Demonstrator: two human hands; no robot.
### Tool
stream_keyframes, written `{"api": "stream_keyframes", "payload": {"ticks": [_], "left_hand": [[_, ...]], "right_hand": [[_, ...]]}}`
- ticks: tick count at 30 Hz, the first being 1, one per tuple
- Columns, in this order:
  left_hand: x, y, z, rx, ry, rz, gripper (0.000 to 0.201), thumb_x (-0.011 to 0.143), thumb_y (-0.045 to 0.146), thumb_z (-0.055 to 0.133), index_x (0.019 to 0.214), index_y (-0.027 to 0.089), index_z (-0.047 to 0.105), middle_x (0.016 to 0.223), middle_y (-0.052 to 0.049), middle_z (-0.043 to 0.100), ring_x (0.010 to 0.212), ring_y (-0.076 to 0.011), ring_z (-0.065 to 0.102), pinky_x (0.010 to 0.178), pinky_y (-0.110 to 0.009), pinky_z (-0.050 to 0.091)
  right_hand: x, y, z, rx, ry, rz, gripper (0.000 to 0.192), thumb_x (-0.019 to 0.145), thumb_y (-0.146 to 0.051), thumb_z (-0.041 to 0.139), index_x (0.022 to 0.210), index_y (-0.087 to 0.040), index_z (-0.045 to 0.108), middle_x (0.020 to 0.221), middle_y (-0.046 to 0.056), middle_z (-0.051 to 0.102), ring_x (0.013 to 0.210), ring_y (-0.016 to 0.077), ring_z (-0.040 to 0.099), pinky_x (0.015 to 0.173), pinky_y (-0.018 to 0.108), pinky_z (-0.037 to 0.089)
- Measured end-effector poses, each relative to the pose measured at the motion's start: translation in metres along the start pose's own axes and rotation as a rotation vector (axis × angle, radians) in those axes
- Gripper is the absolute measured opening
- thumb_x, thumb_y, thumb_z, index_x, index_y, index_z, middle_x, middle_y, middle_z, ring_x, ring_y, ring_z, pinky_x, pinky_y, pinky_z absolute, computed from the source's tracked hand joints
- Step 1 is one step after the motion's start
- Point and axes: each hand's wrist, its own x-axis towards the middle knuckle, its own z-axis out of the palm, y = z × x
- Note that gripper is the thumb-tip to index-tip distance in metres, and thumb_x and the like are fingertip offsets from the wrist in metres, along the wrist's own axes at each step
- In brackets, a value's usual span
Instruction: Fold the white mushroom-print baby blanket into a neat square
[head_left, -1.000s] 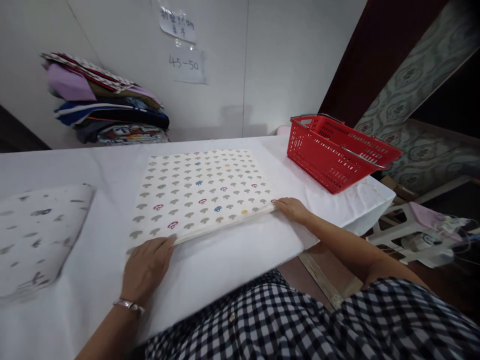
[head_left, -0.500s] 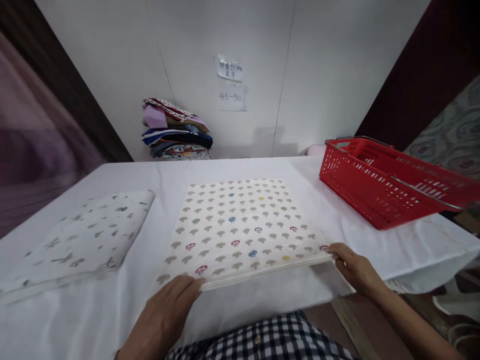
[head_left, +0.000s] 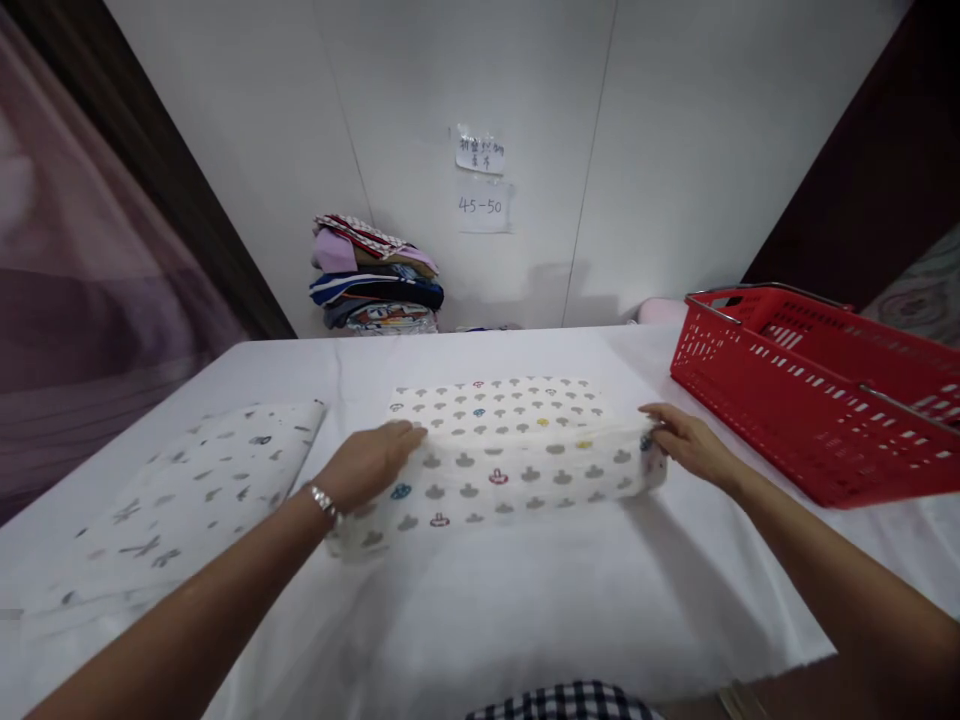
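A cream cloth (head_left: 525,480) printed with grey, red, blue and yellow mushrooms lies in front of me. Its near part is lifted and folded back over the far part. At the left end of the raised edge, my left hand (head_left: 371,462) is closed on the cloth, a silver bracelet on its wrist. My right hand (head_left: 690,442) pinches the right end of the same edge, thumb and fingers together. Between the hands the raised fold hangs slightly slack.
A second folded white cloth (head_left: 217,470) with dark prints lies on the left of the white-covered table (head_left: 540,610). The red basket (head_left: 810,400) stands at the right. Beyond the far edge rises a stack of folded fabrics (head_left: 375,275); paper signs (head_left: 482,205) hang on the wall.
Both hands have moved away from me, carrying the cloth's near edge up and over toward the far side. The view has shifted slightly.
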Motion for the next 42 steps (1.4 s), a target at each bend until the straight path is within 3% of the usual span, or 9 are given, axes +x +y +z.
{"api": "stream_keyframes", "payload": {"ticks": [4,8,11,13,17,24,31,42], "left_hand": [[0.074,-0.034,0.011,0.055,-0.102,-0.03,0.035,0.084,0.01,0.032,0.107,0.018,0.057,0.099,-0.008,0.061,0.085,-0.0179,0.06,0.065,-0.026,0.044],[0.133,-0.055,0.049,0.055,-0.191,-0.083,0.034,0.089,0.016,0.029,0.104,0.017,0.059,0.103,-0.009,0.062,0.089,-0.0186,0.06,0.071,-0.028,0.045],[0.156,-0.066,0.082,0.033,-0.224,-0.126,0.034,0.091,0.021,0.029,0.11,0.02,0.058,0.109,-0.009,0.061,0.096,-0.0193,0.059,0.076,-0.029,0.045],[0.162,-0.072,0.099,0.001,-0.174,-0.136,0.035,0.092,0.023,0.029,0.114,0.021,0.056,0.111,-0.008,0.06,0.099,-0.0189,0.058,0.078,-0.029,0.045],[0.166,-0.08,0.119,-0.075,-0.036,-0.204,0.036,0.093,0.027,0.026,0.116,0.022,0.054,0.11,-0.008,0.059,0.094,-0.0192,0.06,0.074,-0.03,0.046],[0.174,-0.08,0.132,-0.1,-0.078,-0.298,0.036,0.091,0.022,0.027,0.117,0.023,0.052,0.112,-0.008,0.056,0.093,-0.0205,0.06,0.072,-0.032,0.047],[0.18,-0.089,0.144,-0.133,-0.116,-0.384,0.039,0.089,0.018,0.028,0.12,0.024,0.051,0.119,-0.008,0.053,0.095,-0.0208,0.059,0.075,-0.033,0.047],[0.194,-0.096,0.145,-0.161,-0.111,-0.345,0.039,0.092,0.031,0.025,0.107,0.021,0.059,0.111,-0.009,0.057,0.096,-0.0207,0.059,0.079,-0.032,0.045]], "right_hand": [[0.083,0.009,0.02,0.073,0.001,0.069,0.039,0.072,-0.023,0.043,0.109,-0.017,0.055,0.07,-0.001,0.059,0.055,0.0114,0.052,0.05,0.022,0.041],[0.146,0.021,0.052,-0.045,-0.093,0.203,0.037,0.07,-0.018,0.046,0.105,-0.015,0.06,0.072,0.001,0.063,0.059,0.0123,0.055,0.055,0.022,0.042],[0.169,0.033,0.069,-0.143,-0.206,0.244,0.036,0.067,-0.018,0.054,0.101,-0.017,0.063,0.082,0.002,0.067,0.071,0.0148,0.059,0.062,0.021,0.043],[0.177,0.041,0.075,-0.19,-0.209,0.245,0.028,0.069,-0.022,0.056,0.095,-0.018,0.065,0.085,0.002,0.068,0.077,0.0164,0.06,0.065,0.022,0.042],[0.188,0.051,0.084,-0.187,-0.068,0.276,0.022,0.075,-0.032,0.053,0.088,-0.021,0.066,0.079,0.001,0.067,0.072,0.0155,0.059,0.059,0.021,0.04],[0.21,0.056,0.113,-0.253,0.047,0.358,0.022,0.078,-0.036,0.051,0.089,-0.024,0.065,0.079,0.0,0.067,0.067,0.014,0.058,0.055,0.022,0.035],[0.224,0.047,0.122,-0.448,-0.017,0.328,0.026,0.083,-0.036,0.045,0.099,-0.025,0.063,0.099,0.004,0.067,0.088,0.0188,0.058,0.063,0.024,0.037],[0.222,0.048,0.118,-0.566,-0.112,0.362,0.029,0.085,-0.039,0.043,0.101,-0.024,0.061,0.102,0.008,0.065,0.091,0.0229,0.059,0.064,0.028,0.039]]}}
